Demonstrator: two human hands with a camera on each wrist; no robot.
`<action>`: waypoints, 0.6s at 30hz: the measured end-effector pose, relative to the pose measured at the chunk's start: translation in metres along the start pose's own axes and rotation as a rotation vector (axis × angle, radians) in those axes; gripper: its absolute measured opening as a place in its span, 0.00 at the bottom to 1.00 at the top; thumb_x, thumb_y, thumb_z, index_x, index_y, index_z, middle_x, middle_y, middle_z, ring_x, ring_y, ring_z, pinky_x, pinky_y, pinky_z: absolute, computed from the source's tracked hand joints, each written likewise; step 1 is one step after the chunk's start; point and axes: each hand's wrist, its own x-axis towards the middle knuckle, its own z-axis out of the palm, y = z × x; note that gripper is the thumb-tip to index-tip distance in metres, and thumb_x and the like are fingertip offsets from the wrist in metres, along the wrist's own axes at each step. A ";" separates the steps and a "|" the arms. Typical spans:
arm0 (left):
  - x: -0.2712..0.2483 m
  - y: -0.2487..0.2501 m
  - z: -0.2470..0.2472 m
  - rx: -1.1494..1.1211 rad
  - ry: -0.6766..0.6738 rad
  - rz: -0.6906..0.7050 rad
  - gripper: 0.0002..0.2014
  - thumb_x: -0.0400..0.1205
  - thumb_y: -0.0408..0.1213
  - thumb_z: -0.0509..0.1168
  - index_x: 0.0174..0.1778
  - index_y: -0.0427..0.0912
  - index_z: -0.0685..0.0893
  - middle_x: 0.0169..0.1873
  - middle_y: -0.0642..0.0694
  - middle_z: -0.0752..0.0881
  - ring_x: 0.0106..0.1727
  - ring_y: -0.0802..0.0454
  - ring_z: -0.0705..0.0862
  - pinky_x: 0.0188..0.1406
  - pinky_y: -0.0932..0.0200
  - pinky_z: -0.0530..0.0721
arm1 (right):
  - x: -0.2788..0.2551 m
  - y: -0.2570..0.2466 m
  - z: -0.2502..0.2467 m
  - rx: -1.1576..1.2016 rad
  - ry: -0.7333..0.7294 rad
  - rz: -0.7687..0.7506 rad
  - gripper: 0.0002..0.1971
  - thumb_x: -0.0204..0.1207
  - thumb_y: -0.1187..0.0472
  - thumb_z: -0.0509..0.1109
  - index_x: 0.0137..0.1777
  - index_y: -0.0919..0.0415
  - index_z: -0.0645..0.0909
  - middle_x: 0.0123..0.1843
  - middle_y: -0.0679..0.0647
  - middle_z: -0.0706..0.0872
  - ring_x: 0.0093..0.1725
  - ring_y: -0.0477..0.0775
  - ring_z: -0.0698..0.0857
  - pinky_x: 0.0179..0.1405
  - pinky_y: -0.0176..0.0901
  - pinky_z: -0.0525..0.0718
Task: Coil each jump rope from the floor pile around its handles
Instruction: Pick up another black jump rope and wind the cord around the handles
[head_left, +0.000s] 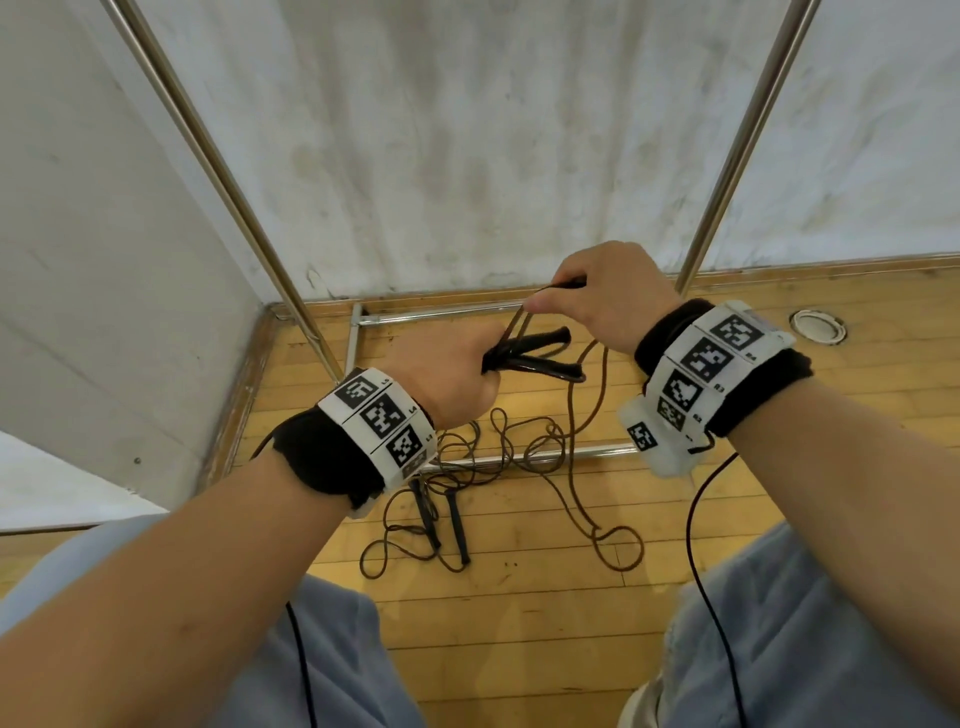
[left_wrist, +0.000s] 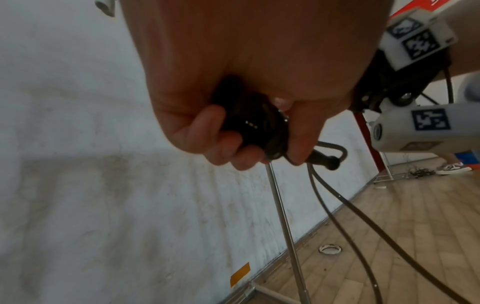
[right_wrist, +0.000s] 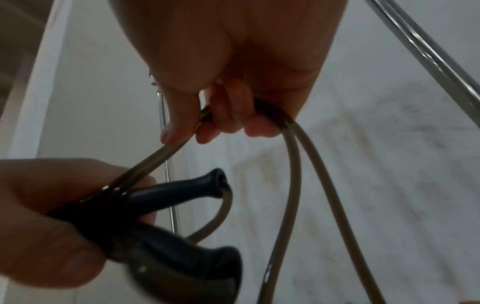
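Your left hand (head_left: 457, 371) grips two black jump-rope handles (head_left: 540, 356) together, cord wrapped round them. Your right hand (head_left: 608, 299) pinches the doubled cord (right_wrist: 293, 164) just above. A second jump rope (head_left: 447, 514) lies tangled on the wooden floor (head_left: 545, 623) below.

Below me, the wooden floor (head_left: 519, 613) carries a tangled pile of jump ropes (head_left: 498, 467), two black handles (head_left: 441, 514) and a metal frame bar (head_left: 597, 451).

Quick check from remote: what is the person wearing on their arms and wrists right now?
Both forearms are bare, with no sleeves. The left hand and right hand are ungloved. Each wrist carries a black fabric wrap under a white band of square black-and-white coded markers; the right one has white housings attached. A thin black cable hangs from each wrist.
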 end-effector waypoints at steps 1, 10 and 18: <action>-0.001 0.001 -0.003 -0.021 -0.018 0.026 0.04 0.81 0.45 0.60 0.50 0.56 0.75 0.35 0.55 0.81 0.37 0.53 0.81 0.30 0.58 0.76 | 0.001 0.001 0.000 0.026 -0.023 -0.003 0.16 0.69 0.39 0.72 0.32 0.52 0.82 0.29 0.47 0.80 0.30 0.46 0.78 0.30 0.39 0.74; -0.016 0.013 -0.034 -0.461 0.124 0.171 0.03 0.75 0.47 0.64 0.40 0.56 0.77 0.26 0.56 0.78 0.30 0.61 0.78 0.26 0.71 0.70 | 0.006 0.010 -0.005 0.524 -0.258 0.096 0.22 0.78 0.39 0.60 0.27 0.52 0.72 0.24 0.44 0.72 0.27 0.47 0.71 0.41 0.43 0.73; -0.009 0.015 -0.037 -0.601 0.452 -0.059 0.10 0.71 0.49 0.63 0.29 0.53 0.69 0.23 0.55 0.71 0.24 0.59 0.69 0.23 0.65 0.64 | -0.002 -0.017 0.041 0.758 -0.421 0.248 0.29 0.82 0.44 0.52 0.16 0.48 0.69 0.18 0.42 0.67 0.18 0.44 0.61 0.15 0.34 0.60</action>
